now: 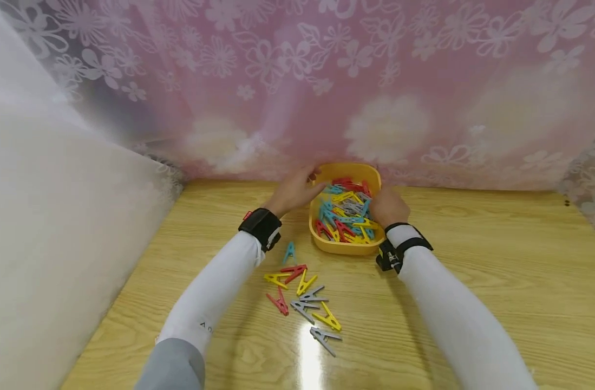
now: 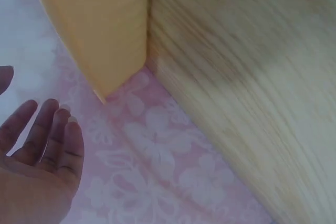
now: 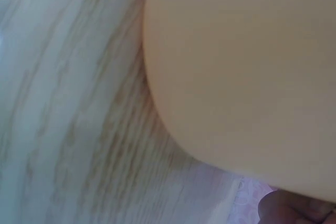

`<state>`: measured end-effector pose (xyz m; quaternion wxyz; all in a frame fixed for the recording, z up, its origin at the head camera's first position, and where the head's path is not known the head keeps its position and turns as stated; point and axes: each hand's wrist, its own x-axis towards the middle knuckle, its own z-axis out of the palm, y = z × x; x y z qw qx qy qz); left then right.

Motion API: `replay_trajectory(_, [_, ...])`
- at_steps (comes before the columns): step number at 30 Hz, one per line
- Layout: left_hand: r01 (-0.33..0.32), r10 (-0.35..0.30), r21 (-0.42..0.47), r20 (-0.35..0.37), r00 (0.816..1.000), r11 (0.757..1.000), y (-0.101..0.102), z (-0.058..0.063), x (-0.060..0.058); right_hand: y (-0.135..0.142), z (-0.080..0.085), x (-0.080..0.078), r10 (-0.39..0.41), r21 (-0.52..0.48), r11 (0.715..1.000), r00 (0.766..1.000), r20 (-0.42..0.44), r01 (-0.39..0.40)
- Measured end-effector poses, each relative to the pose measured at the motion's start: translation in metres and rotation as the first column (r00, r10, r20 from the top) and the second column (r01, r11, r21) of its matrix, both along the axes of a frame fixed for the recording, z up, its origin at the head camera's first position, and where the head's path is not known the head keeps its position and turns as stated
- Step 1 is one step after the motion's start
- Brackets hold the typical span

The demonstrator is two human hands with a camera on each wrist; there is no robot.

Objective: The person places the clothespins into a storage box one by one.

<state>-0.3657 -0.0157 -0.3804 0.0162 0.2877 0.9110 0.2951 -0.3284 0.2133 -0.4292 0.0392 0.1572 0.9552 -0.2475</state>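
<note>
A yellow plastic basin (image 1: 343,248) filled with red, yellow, teal and grey clothespins (image 1: 348,219) stands at the back of the table. At its left rim is my left hand (image 1: 295,190), fingers loosely spread and holding nothing; the left wrist view shows the same hand (image 2: 44,156) beside the basin's outer wall (image 2: 100,24). My right hand (image 1: 388,207) is bent over the right rim with its fingertips hidden, and I cannot tell what they hold. Only a bit of that hand (image 3: 291,208) shows past the basin wall (image 3: 236,77) in the right wrist view.
Several loose clothespins lie on the wooden table (image 1: 472,260) in front of the basin, among them a teal one (image 1: 289,252), a red one (image 1: 279,303) and a grey one (image 1: 324,338). A pink flowered cloth (image 1: 297,97) hangs right behind the basin. A white surface (image 1: 58,189) borders the left.
</note>
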Motion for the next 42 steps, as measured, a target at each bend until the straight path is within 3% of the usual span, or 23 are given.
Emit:
replay_trajectory(8, [0.061, -0.060, 0.010, -0.083, 0.995, 0.998, -0.035, -0.005, 0.034, 0.004, 0.000, 0.002, 0.009, 0.007, 1.000, 1.000, 0.008, -0.010])
replay_trajectory(16, [0.101, -0.103, -0.050, -0.045, 0.994, 0.994, -0.075, -0.022, 0.076, 0.005, 0.000, 0.005, 0.012, 0.005, 1.000, 1.000, 0.006, -0.012])
replay_trajectory(25, [0.172, -0.172, -0.122, 0.011, 0.985, 0.978, -0.111, -0.030, 0.118, 0.003, 0.001, 0.007, 0.010, -0.009, 1.000, 1.000, -0.003, -0.010])
replay_trajectory(34, [0.344, -0.342, -0.187, 0.043, 0.939, 0.920, -0.133, -0.037, 0.150, -0.001, 0.003, 0.011, 0.002, -0.005, 1.000, 1.000, -0.009, -0.002])
replay_trajectory(42, [0.392, -0.412, -0.281, -0.017, 0.911, 0.876, -0.137, -0.045, 0.165, -0.005, 0.004, 0.014, -0.007, -0.021, 1.000, 1.000, -0.009, 0.007])
